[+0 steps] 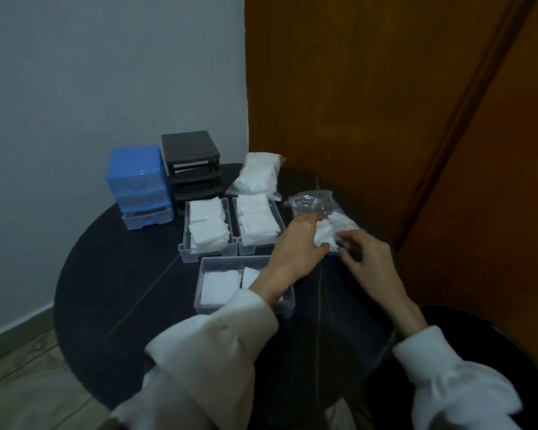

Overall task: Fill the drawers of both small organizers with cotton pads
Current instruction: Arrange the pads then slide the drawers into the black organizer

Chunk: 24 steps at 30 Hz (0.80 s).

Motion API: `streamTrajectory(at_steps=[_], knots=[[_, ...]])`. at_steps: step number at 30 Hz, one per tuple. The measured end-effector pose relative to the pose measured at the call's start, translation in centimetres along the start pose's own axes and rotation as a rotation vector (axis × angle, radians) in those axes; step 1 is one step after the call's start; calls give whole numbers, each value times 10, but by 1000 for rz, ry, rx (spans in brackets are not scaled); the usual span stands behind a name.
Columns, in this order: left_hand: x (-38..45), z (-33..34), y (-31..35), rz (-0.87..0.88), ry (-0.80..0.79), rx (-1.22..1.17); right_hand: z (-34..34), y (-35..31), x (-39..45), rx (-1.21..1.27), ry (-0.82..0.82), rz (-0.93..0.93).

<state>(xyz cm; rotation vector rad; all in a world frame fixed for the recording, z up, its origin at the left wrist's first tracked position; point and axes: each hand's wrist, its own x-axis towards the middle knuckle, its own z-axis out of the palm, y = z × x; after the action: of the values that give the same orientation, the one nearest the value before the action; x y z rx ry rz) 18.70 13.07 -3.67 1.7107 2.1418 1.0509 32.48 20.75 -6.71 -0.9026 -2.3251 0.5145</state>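
Both hands (pixel 295 249) (pixel 367 259), grip pinched on crinkly clear bag (pixel 317 209) of fluffy white cotton pads (pixel 330 231).

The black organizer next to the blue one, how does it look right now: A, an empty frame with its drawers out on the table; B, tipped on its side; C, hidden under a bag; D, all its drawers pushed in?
A: the black organizer stands upright with open, empty slots, while three clear drawers holding cotton pads sit on the table.
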Motion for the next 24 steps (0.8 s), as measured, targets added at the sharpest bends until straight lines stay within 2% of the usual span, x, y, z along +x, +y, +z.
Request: streamTrajectory(at_steps=[4,13,18,24], knots=[[5,10,-2,-10,22,52,11,-1,5,18,-11,5],[2,11,-6,37,23,-24,20,-4,11,-81,30,22],[4,15,-12,26,61,-22,13,-1,11,-67,19,18],[6,16,-14,-40,86,-47,5,5,7,41,51,114]])
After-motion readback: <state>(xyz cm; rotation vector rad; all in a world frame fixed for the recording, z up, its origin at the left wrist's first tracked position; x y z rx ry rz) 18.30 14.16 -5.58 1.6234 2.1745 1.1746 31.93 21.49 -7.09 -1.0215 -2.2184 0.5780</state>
